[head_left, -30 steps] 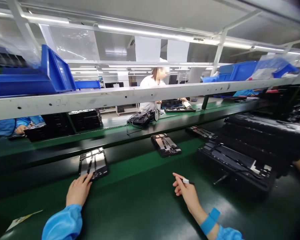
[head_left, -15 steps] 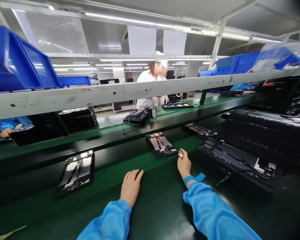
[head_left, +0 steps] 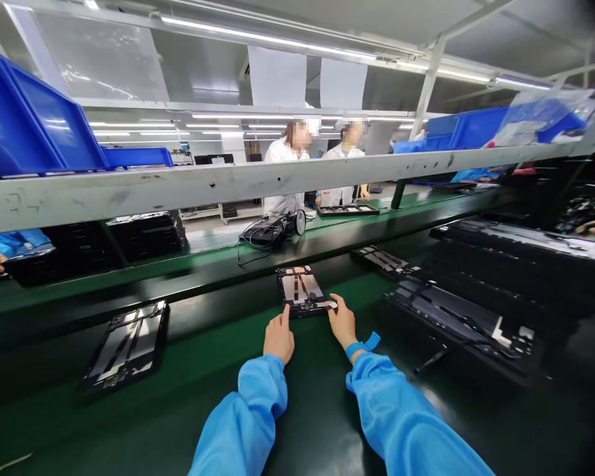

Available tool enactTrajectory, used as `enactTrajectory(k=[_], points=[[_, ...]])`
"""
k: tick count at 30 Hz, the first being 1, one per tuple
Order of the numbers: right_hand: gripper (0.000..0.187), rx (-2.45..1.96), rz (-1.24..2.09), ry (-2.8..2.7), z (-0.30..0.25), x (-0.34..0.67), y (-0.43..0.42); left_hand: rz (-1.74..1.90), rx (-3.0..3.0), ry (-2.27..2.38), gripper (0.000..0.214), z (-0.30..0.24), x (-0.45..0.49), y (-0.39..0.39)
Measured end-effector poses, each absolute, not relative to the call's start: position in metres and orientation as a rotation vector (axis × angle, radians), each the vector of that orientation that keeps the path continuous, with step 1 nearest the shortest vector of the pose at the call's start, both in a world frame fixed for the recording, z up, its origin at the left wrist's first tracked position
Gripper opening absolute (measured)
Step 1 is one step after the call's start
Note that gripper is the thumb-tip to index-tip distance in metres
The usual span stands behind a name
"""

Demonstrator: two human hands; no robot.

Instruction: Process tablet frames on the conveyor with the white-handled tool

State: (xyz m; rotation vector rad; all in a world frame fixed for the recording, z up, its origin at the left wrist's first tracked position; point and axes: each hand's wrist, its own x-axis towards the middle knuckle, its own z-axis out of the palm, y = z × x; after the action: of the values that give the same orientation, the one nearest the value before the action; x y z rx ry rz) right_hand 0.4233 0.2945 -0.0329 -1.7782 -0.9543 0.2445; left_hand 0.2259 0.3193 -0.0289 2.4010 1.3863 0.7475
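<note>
A flat black device frame with silver metal strips (head_left: 300, 291) lies on the dark belt edge in front of me. My left hand (head_left: 279, 338) sits just below it, fingertips at its lower edge. My right hand (head_left: 343, 324) is at its lower right corner, pinching a small white marker pen (head_left: 331, 305) whose tip is at the frame. Another such frame (head_left: 126, 347) lies to the left, and a third (head_left: 384, 260) lies to the right. A black tray with a silver-marked panel (head_left: 459, 316) is nearer on the right.
A green conveyor belt (head_left: 198, 357) runs beneath my arms. A grey shelf beam (head_left: 178, 188) crosses the view, carrying blue bins (head_left: 30, 116). Beyond it stand two co-workers in white (head_left: 282, 168). A black cabled unit (head_left: 265, 231) sits on the far bench. Other people's hands show at both edges.
My left hand has moved right from the left frame to the middle frame. My right hand has moved to that frame's corner with the pen. A second co-worker has appeared beyond the beam.
</note>
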Motion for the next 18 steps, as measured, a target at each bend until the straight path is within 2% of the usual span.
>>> enactTrajectory(k=[5,11,15,18], points=[[0.056,-1.629,0.336,-0.899,-0.035,0.405,0.277,0.975,2.041,1.478,0.053,-0.027,0.209,0.308],[0.05,-1.449,0.564,-1.116,-0.043,0.376,0.228,0.996,1.788,1.442,0.053,-0.034,0.154,0.259],[0.049,-1.368,0.703,-1.291,-0.035,0.359,0.185,0.878,1.769,1.338,0.066,-0.036,0.104,0.206],[0.067,-1.33,0.814,-1.466,-0.025,0.348,0.152,0.71,1.889,1.212,0.079,-0.041,0.062,0.162]])
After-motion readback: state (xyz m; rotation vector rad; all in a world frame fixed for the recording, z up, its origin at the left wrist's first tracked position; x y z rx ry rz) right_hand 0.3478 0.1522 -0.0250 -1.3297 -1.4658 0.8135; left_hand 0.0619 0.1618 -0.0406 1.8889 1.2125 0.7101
